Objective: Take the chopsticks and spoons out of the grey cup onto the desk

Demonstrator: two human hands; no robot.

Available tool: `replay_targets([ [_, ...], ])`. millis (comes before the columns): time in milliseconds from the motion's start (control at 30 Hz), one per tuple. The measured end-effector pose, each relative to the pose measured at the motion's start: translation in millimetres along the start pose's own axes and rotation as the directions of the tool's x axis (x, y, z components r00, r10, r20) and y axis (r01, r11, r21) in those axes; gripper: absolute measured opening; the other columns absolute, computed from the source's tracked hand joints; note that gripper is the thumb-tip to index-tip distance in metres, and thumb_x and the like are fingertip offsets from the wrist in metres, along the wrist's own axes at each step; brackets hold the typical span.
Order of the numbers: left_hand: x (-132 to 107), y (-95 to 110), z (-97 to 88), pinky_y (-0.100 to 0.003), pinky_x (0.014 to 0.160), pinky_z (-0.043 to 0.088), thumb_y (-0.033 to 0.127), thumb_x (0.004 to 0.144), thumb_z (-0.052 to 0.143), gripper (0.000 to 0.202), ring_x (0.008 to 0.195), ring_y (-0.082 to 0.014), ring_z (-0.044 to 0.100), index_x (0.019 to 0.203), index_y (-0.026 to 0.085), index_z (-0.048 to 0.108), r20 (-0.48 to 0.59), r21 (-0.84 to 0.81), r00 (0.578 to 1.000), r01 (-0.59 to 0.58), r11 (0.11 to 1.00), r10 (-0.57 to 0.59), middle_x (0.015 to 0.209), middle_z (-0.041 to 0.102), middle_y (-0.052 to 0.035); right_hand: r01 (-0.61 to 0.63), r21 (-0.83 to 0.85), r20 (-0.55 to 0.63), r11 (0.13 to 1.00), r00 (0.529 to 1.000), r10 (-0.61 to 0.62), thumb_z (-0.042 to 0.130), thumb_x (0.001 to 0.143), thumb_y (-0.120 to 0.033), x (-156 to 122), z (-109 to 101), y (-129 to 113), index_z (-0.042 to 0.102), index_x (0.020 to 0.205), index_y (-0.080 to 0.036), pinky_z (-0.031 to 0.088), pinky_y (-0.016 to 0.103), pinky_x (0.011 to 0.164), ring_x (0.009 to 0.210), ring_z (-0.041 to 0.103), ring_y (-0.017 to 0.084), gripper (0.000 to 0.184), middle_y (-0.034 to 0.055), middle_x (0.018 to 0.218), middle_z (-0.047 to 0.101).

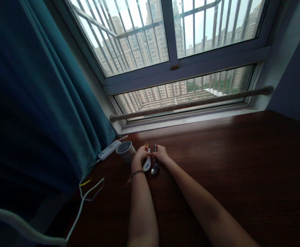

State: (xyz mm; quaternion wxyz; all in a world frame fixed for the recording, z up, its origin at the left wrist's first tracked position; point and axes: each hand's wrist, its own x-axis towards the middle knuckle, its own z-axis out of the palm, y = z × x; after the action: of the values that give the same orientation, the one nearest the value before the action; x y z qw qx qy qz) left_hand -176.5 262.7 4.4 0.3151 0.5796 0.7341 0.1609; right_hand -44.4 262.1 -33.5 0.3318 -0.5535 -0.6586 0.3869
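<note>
My left hand (139,156) is closed round the handle of a white ceramic spoon (147,164), whose bowl points toward me on the dark wooden table (229,164). Beside it my right hand (161,153) pinches the handle of a metal spoon (155,167), bowl down on the wood. The two hands almost touch. A beaded bracelet sits on my left wrist. A grey cup (126,150) stands just left of my left hand. Something thin and brownish pokes up behind my left fingers; I cannot make it out.
A white power strip (109,150) lies by the teal curtain (42,103) at the table's left, its white cable (85,199) trailing toward me. A barred window (170,55) with a wooden rod (191,103) across it runs along the table's far edge.
</note>
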Motion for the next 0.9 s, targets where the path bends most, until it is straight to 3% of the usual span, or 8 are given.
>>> replay_targets([
  [233, 4.1, -2.1, -0.7, -0.033, 0.075, 0.049, 0.021, 0.084, 0.056, 0.023, 0.082, -0.0149, 0.058, 0.104, 0.009, 0.054, -0.055, 0.061, 0.995, -0.083, 0.995, 0.086, 0.093, 0.058, -0.0062, -0.001, -0.170, -0.057, 0.986, 0.998, -0.009, 0.066, 0.077, -0.025, -1.3, -1.9, 3.6, 0.058, 0.080, -0.009, 0.045, 0.034, 0.079, 0.084, 0.055, 0.018, 0.018, 0.0068, 0.086, 0.057],
  [633, 0.5, 4.2, -5.7, -0.037, 0.082, 0.047, 0.024, 0.083, 0.057, 0.021, 0.091, -0.0170, 0.057, 0.097, 0.009, 0.057, -0.121, 0.098, 0.977, -0.162, 0.982, 0.173, 0.099, 0.059, -0.0076, -0.019, -0.162, -0.135, 0.987, 0.991, -0.003, 0.063, 0.081, -0.032, -7.4, -9.7, 1.6, 0.059, 0.076, -0.011, 0.046, 0.031, 0.072, 0.074, 0.056, 0.016, 0.022, 0.0056, 0.077, 0.058],
  [833, -17.0, 30.3, -27.2, -0.041, 0.087, 0.043, 0.024, 0.079, 0.061, 0.022, 0.094, -0.0191, 0.056, 0.094, 0.008, 0.057, -0.204, 0.080, 0.946, -0.240, 0.968, 0.251, 0.099, 0.059, -0.0085, 0.099, -0.059, -0.329, 0.993, 0.938, -0.113, 0.058, 0.081, -0.013, -17.9, -52.7, -37.6, 0.059, 0.084, -0.009, 0.039, 0.022, 0.067, 0.076, 0.055, 0.014, 0.005, 0.0058, 0.082, 0.060],
  [900, -29.2, 46.2, -32.6, -0.043, 0.092, 0.040, 0.024, 0.078, 0.061, 0.029, 0.102, -0.0215, 0.053, 0.101, 0.007, 0.055, -0.245, 0.048, 0.920, -0.304, 0.952, 0.306, 0.108, 0.056, -0.0116, 0.164, -0.027, -0.387, 0.986, 0.908, -0.161, 0.058, 0.084, -0.022, -30.1, -76.0, -57.3, 0.059, 0.081, -0.011, 0.034, 0.021, 0.060, 0.067, 0.053, 0.012, 0.012, 0.0032, 0.074, 0.059],
])
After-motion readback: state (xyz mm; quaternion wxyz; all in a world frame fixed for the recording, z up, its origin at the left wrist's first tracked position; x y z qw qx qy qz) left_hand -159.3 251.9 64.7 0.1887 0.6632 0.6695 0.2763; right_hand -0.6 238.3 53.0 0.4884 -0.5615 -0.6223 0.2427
